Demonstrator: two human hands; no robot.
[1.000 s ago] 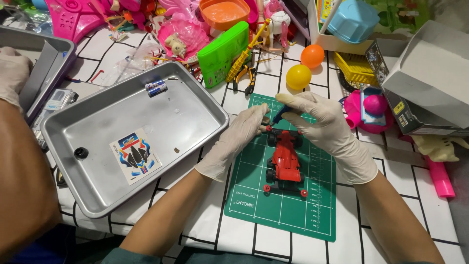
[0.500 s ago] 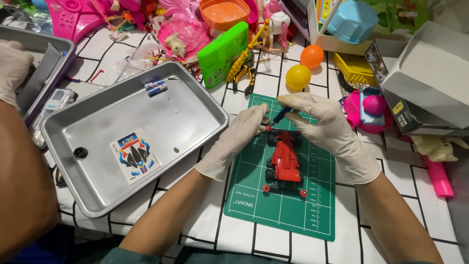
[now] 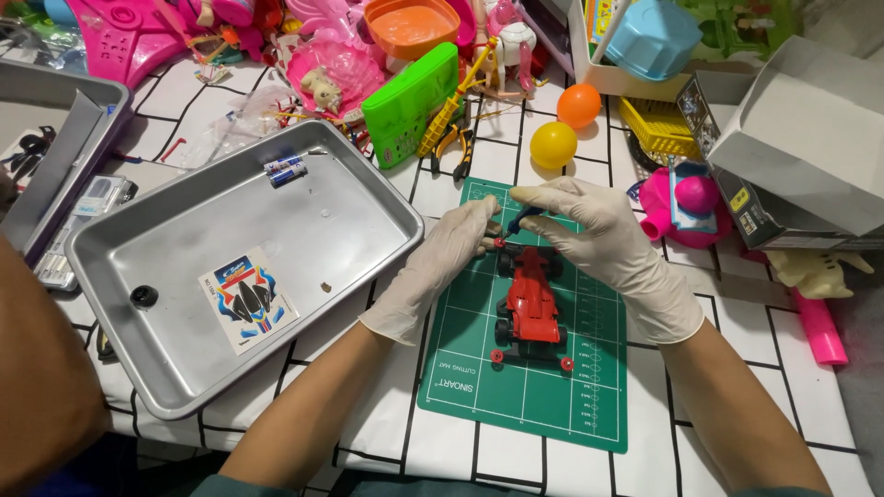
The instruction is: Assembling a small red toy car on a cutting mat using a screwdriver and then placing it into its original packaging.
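A red toy racing car [image 3: 532,308] lies on a green cutting mat [image 3: 543,396], nose pointing away from me. Both my hands wear white gloves. My left hand [image 3: 442,267] pinches the car's front end by a small red wheel. My right hand [image 3: 608,244] holds a small blue-handled screwdriver [image 3: 525,216], its tip down at the car's nose. The fingertips of both hands nearly meet there, and they hide the tool's tip.
A metal tray [image 3: 304,221] on the left holds a sticker sheet [image 3: 247,299], a battery [image 3: 284,169] and a small black ring [image 3: 143,296]. Another person's arm [image 3: 37,368] fills the lower left. Yellow [image 3: 552,144] and orange [image 3: 578,105] balls, toys and a grey box [image 3: 810,138] crowd the far side.
My hands stay at the car's nose with only slight finger movement. The other person's gloved hand at the upper left edge is no longer in view.
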